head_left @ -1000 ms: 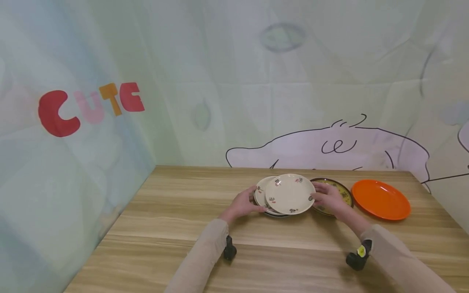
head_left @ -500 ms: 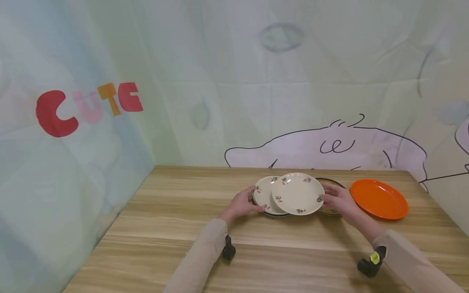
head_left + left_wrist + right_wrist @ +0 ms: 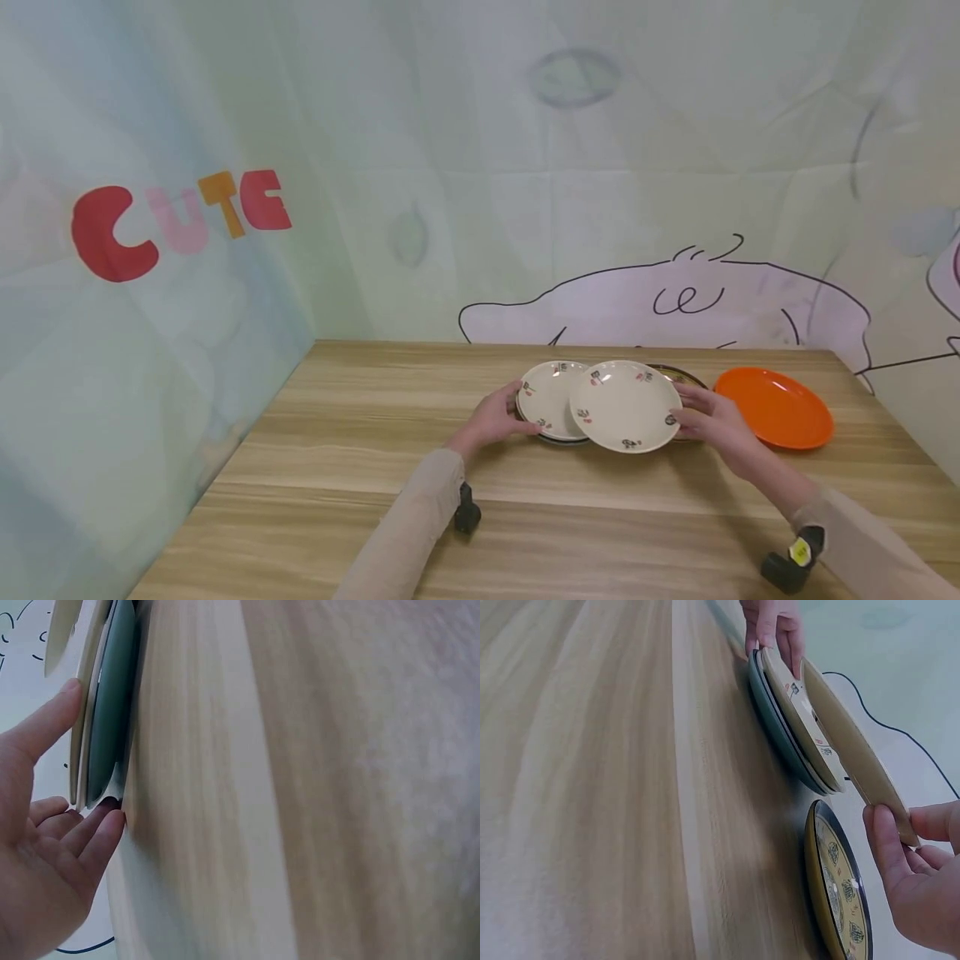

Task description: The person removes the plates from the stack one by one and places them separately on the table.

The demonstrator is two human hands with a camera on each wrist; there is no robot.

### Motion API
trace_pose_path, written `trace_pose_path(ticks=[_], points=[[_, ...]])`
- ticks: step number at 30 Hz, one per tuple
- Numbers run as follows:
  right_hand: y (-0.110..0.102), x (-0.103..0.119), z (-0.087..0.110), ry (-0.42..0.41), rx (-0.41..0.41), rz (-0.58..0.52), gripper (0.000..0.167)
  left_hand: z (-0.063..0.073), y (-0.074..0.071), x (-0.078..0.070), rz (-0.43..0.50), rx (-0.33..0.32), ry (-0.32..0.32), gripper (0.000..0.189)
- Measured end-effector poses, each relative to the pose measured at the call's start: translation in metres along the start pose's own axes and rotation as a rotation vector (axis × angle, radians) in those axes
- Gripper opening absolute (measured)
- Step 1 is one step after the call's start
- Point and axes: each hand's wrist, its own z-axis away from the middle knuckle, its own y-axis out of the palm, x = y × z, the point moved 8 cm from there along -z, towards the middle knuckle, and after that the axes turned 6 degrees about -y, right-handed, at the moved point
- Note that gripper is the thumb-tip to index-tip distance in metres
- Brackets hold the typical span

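In the head view, my right hand (image 3: pixel 713 423) pinches the right rim of a white plate (image 3: pixel 626 408) with small printed figures. That plate is raised and overlaps the right side of a plate stack. On top of the stack lies a matching white plate (image 3: pixel 546 400); a teal plate (image 3: pixel 112 712) sits at the bottom. My left hand (image 3: pixel 495 415) grips the stack's left edge, thumb on the upper rim and fingers low at the side. Below the lifted plate, a yellow patterned plate (image 3: pixel 840 892) with a dark rim rests on the table, partly hidden in the head view.
An orange plate (image 3: pixel 776 408) lies on the wooden table (image 3: pixel 360 433) to the right of my right hand. Behind the table's back edge hangs a printed cloth (image 3: pixel 480 183) with a cartoon outline.
My right hand has carried the white plate rightward off the stack, exposing more of the white plate beneath and covering more of the yellow one. My left hand has stayed at the stack.
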Motion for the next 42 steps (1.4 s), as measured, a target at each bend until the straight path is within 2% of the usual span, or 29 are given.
trace_pose_path(ticks=[14, 20, 28, 42], points=[[-0.014, -0.007, 0.024, 0.063, -0.024, 0.042, 0.063, 0.002, -0.001, -0.001, -0.014, -0.006, -0.002, 0.088], [-0.016, -0.013, 0.035, 0.074, -0.02, 0.004, 0.064, 0.004, -0.002, -0.003, -0.023, -0.007, 0.003, 0.089], [-0.016, -0.027, 0.048, 0.169, -0.017, -0.005, 0.069, 0.003, -0.001, -0.003, -0.028, -0.008, 0.005, 0.088], [-0.027, -0.036, 0.063, 0.138, -0.057, -0.009, 0.068, 0.002, 0.0, -0.002, 0.019, 0.004, 0.001, 0.086]])
